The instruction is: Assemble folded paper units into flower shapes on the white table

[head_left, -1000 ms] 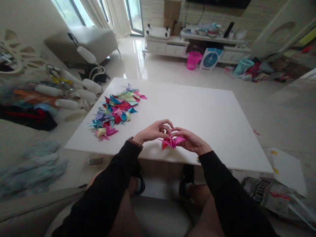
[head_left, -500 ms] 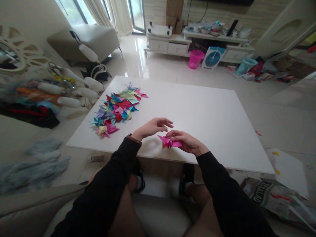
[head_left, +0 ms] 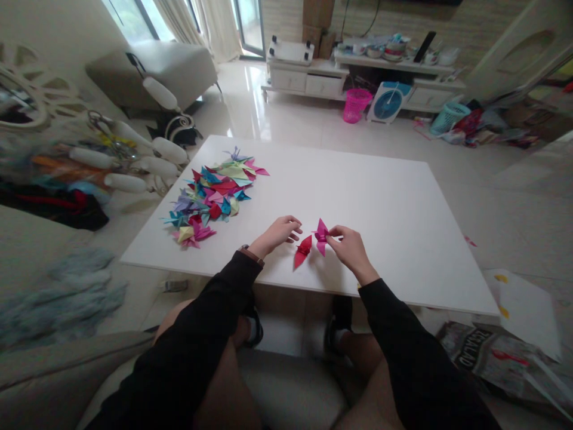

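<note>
Between the fingertips of my right hand [head_left: 351, 249] is a pink paper crane [head_left: 321, 237], pinched by one side and held over the near part of the white table [head_left: 371, 197]. Just left of it, a red paper crane [head_left: 303, 253] rests on the tabletop. My left hand [head_left: 280, 233], with a brown band at the wrist, hovers beside the red crane, fingers loosely bent and apart, nothing in them. Many folded paper cranes [head_left: 221, 190] in pink, red, blue, green and lilac lie heaped on the table's left side.
A lamp with white arms [head_left: 163, 149] stands against the left table edge. Past the table are a pink basket [head_left: 357, 107], a blue fan [head_left: 387, 103] and a low white cabinet [head_left: 290, 79]. A printed bag [head_left: 487, 352] lies at the lower right.
My right hand has raised the pink crane and turned it upright, moving slightly right and away from me. The red crane now shows on the table. My left hand has shifted slightly.
</note>
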